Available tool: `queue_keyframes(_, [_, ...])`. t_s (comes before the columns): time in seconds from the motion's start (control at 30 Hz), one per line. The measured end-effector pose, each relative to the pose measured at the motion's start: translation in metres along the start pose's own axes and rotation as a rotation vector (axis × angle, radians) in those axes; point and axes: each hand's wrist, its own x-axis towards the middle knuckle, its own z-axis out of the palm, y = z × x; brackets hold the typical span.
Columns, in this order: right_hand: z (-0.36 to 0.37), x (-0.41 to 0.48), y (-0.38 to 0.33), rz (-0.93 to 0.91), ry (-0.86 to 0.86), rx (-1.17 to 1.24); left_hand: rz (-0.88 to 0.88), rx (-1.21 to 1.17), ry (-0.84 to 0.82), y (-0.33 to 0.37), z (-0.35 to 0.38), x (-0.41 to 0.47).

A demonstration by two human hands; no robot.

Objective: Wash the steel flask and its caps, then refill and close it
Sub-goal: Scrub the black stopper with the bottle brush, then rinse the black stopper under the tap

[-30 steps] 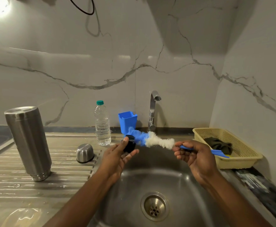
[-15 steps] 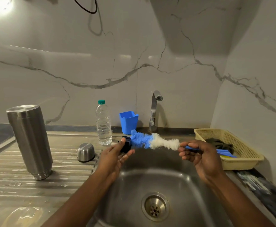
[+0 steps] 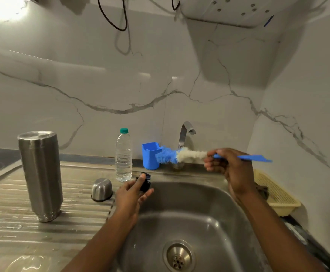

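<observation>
Flask [image 3: 40, 173]: brushed steel cylinder, upended on ribbed drainboard [image 3: 13, 213] left of sink [image 3: 209, 222], seemingly to drain.
Left hand [image 3: 129, 195]: thumb and fingers pinching black inner cap [image 3: 145, 184] over basin edge.
Steel cap [image 3: 101, 188]: domed, rim-down near that hand.
Right hand [image 3: 231, 167]: fingers curled round blue handle, fluffy blue-white brush [image 3: 180, 156] raised level, clear of cap.
Water bottle [image 3: 123, 156]: clear plastic, likely for refill.
</observation>
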Motion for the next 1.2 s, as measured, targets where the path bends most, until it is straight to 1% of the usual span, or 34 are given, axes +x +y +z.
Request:
queue_keyframes(0.13, [0.042,0.04,-0.034,-0.063,-0.03,-0.172,-0.001,-0.002,-0.02,-0.002,0.001,0.0])
queue_keyframes(0.27, [0.086,0.081,-0.051,-0.038,-0.058,-0.346,-0.004,0.001,-0.043,-0.003,0.001,-0.001])
queue_keyframes(0.4, [0.127,0.117,-0.045,0.043,-0.07,-0.492,0.0,0.001,-0.034,-0.004,0.0,0.0])
queue_keyframes(0.63, [0.175,0.16,-0.01,0.169,-0.111,-0.606,-0.004,0.007,-0.022,-0.006,0.001,0.001])
queue_keyframes(0.87, [0.183,0.175,0.024,0.26,-0.099,-0.666,-0.023,-0.002,-0.016,-0.005,-0.003,0.002])
queue_keyframes(0.97, [0.179,0.173,0.032,0.288,-0.147,-0.674,-0.023,0.001,-0.017,-0.005,-0.003,0.001])
queue_keyframes(1.1, [0.171,0.168,0.02,0.275,-0.244,-0.697,-0.032,0.011,-0.018,-0.005,-0.002,0.0])
queue_keyframes(1.2, [0.164,0.164,-0.005,0.28,-0.273,-0.719,-0.036,0.033,-0.023,-0.004,-0.002,-0.001])
